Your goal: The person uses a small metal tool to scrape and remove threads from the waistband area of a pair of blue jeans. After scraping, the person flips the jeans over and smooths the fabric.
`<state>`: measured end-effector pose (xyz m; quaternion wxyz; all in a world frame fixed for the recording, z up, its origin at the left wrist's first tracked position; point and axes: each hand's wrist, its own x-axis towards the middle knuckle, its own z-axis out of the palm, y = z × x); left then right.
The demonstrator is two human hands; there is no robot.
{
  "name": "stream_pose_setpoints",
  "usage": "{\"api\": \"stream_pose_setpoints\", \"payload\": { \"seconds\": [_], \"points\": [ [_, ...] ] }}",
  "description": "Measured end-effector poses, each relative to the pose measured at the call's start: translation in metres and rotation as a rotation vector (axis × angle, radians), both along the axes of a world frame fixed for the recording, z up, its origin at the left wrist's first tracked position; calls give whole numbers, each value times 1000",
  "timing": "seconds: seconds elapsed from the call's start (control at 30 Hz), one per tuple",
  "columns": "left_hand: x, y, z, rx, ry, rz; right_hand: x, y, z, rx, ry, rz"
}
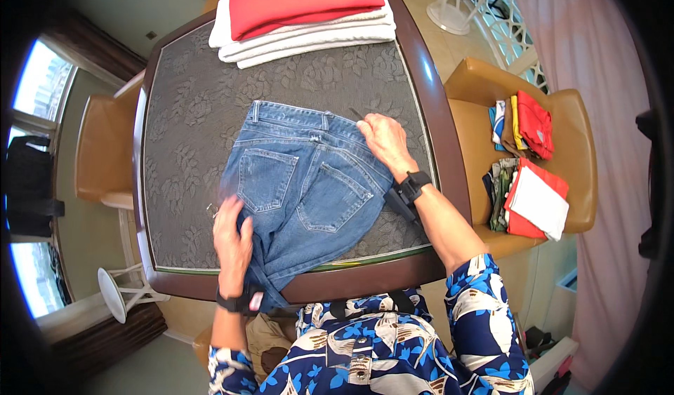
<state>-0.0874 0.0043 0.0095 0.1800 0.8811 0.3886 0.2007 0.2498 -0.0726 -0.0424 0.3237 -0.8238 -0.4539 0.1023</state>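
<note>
A pair of blue denim jeans (329, 176) lies back side up on the table, with its two rear pockets showing and its waistband away from me. The legs bunch together and hang over the table's near edge. My right hand (387, 138) grips the right end of the waistband, fingers curled over it. A thin dark strip (356, 113) sticks out by its thumb; what it is stays unclear. Along the left side of the jeans is my left hand (231, 237), slightly blurred, thumb and fingers apart, holding nothing.
The table (189, 132) has a dark floral-patterned top and a brown wooden rim. White folded cloths (310, 45) under folded red cloth (310, 3) stand at its far side. Folded clothes (537, 200) sit on a tan chair (571, 147) at right. Another tan chair (102, 147) stands left.
</note>
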Motion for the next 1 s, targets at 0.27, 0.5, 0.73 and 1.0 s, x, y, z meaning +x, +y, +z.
{"api": "stream_pose_setpoints", "payload": {
  "seconds": [0.27,0.5,0.73,1.0],
  "points": [
    [-68,-122,-15,-47,195,449,62,19,-4,-223,-107,93],
    [-51,-118,-38,-63,204,573,27,30,7,60,-314,298],
    [-68,-102,-28,-165,-272,748,-29,33,-9,34,-312,292],
    [-126,-71,-22,-404,-495,810,-22,34,-20,90,-239,283]
  ]
}}
